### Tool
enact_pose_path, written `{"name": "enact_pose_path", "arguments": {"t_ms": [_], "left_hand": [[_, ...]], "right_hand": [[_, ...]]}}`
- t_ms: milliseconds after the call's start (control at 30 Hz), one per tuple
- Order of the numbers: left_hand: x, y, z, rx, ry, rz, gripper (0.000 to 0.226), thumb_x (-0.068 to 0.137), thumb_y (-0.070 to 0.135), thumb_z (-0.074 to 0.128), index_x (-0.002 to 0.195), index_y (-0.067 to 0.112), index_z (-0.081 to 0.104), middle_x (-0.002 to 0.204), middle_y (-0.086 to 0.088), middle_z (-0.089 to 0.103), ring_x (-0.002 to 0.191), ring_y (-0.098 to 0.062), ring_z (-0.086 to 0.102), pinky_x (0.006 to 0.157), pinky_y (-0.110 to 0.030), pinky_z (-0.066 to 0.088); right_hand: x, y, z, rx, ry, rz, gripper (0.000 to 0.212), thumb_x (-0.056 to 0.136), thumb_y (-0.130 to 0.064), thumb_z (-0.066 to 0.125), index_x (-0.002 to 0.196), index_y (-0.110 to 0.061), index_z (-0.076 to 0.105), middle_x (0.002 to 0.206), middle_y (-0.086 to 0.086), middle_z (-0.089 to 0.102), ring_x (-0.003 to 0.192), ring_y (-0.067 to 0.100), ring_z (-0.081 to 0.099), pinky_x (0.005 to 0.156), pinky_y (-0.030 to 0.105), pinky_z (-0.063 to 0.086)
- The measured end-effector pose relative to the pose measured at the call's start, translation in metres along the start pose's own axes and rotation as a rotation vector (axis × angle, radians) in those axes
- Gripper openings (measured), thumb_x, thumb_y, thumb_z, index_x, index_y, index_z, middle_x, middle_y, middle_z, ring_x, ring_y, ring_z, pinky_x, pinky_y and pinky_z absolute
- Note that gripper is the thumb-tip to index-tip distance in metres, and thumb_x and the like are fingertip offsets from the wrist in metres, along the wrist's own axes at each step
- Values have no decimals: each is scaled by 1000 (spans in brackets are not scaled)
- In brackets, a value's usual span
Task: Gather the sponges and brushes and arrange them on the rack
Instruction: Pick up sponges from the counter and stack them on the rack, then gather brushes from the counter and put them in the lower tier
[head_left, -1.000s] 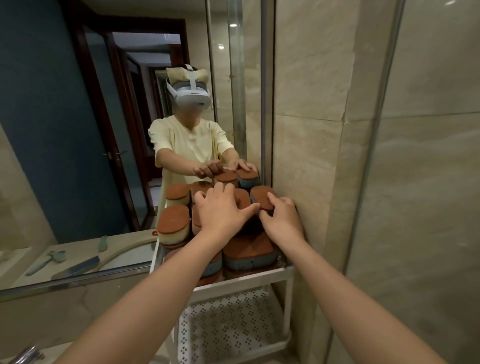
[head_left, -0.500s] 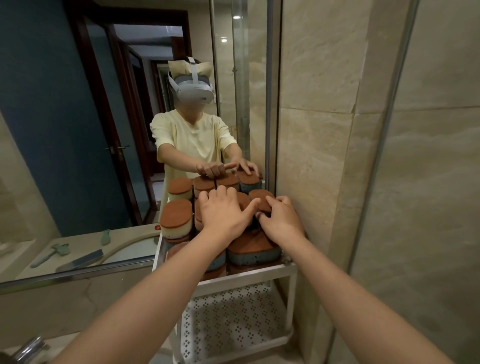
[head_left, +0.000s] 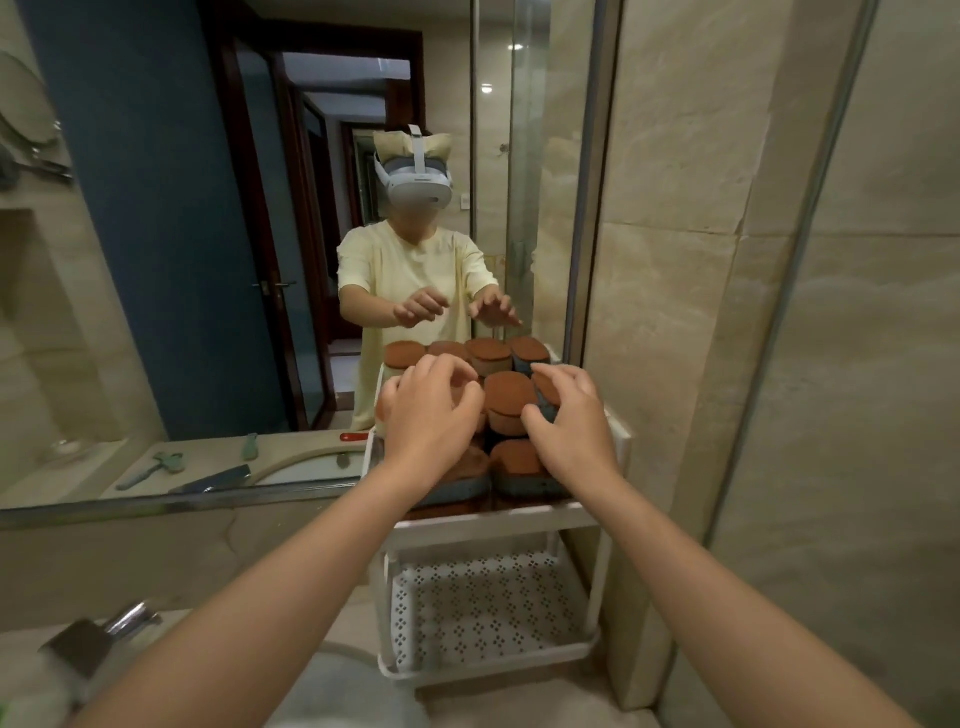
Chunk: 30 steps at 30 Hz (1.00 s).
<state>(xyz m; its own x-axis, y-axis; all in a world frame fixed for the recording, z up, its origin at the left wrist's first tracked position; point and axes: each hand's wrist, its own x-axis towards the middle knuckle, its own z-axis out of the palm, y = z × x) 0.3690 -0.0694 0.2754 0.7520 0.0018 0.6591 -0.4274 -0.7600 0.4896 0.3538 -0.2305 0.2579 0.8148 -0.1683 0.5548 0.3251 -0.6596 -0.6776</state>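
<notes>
Several rust-topped sponges with grey or cream bases are stacked on the top shelf of a white rack (head_left: 498, 519). One cream-based sponge (head_left: 509, 397) shows between my hands, and a grey-based one (head_left: 519, 465) lies at the front. My left hand (head_left: 431, 415) hovers over the left side of the pile with loosely curled fingers and holds nothing. My right hand (head_left: 571, 423) hovers over the right side, fingers spread and relaxed. The mirror reflection shows both hands raised clear above the sponges. My hands hide part of the pile.
The rack's perforated lower shelf (head_left: 488, 608) holds nothing. A large mirror (head_left: 156, 260) stands behind the rack and reflects a green-handled brush (head_left: 150, 467) on the counter. A tap (head_left: 130, 618) is at lower left. A tiled wall (head_left: 675, 312) closes the right side.
Both hands have lifted off the sponge pile and moved slightly apart. Before, they rested on the sponges close together.
</notes>
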Motion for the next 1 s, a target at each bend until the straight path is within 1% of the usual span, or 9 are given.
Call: {"name": "enact_pose_path", "arguments": {"t_ms": [133,233,367,433,500,600,667,833,1000], "left_hand": [[-32,-13,-30,-182,39,-83,9,85,31,51,88,35,58,92,17,56,87,-4,55,80,-33,48],[-57,-26,-45,-222,70,-126,10,84,31,51,87,39,56,93,22,54,85,3,55,72,-29,49],[-84,-49,-67,-241,99,-208,12,85,26,53,85,38,55,91,20,54,81,5,54,66,-24,46],[-98,-64,-78,-217,119,-258,13,85,26,54,85,38,55,91,20,55,81,7,54,63,-20,43],[-114,-80,-89,-206,137,-310,13,86,25,55,85,39,55,91,19,56,81,7,54,64,-20,44],[-136,-105,-107,-198,174,-410,14,85,22,55,86,35,57,93,17,57,81,2,56,74,-30,50],[-151,-122,-118,-186,210,-469,15,84,19,56,83,35,57,92,14,58,81,0,56,78,-34,50],[-189,-167,-152,-101,256,-614,12,82,26,54,82,37,56,93,15,60,80,2,57,78,-34,51],[-222,-212,-191,-52,305,-717,14,82,22,56,83,36,57,93,11,63,81,-5,59,77,-35,52]], "right_hand": [[-29,-31,14,109,-3,-74,43,84,-19,59,126,-28,57,127,-8,50,117,5,46,92,18,33],[-49,-51,31,159,-78,-92,43,84,-17,59,125,-28,57,122,-13,49,110,-2,45,89,9,32],[-71,-73,54,207,-174,-117,43,83,-16,59,125,-29,58,126,-10,51,113,1,49,94,18,40],[-81,-84,68,252,-209,-131,42,84,-14,59,123,-28,58,123,-10,51,105,-2,53,93,22,46],[-92,-94,83,299,-257,-151,42,84,-11,59,123,-27,58,119,-11,51,101,0,56,92,25,50],[-109,-109,110,360,-323,-173,42,83,-8,57,122,-22,60,118,-9,53,103,5,57,94,29,50],[-122,-118,130,378,-373,-181,42,83,-8,57,122,-23,60,118,-8,53,103,5,57,93,28,49],[-159,-140,185,435,-531,-140,43,83,-9,57,121,-29,57,114,-15,49,99,0,55,84,19,47],[-191,-168,241,483,-678,-122,43,82,-11,57,122,-28,58,114,-14,50,97,-2,56,84,21,49]]}}
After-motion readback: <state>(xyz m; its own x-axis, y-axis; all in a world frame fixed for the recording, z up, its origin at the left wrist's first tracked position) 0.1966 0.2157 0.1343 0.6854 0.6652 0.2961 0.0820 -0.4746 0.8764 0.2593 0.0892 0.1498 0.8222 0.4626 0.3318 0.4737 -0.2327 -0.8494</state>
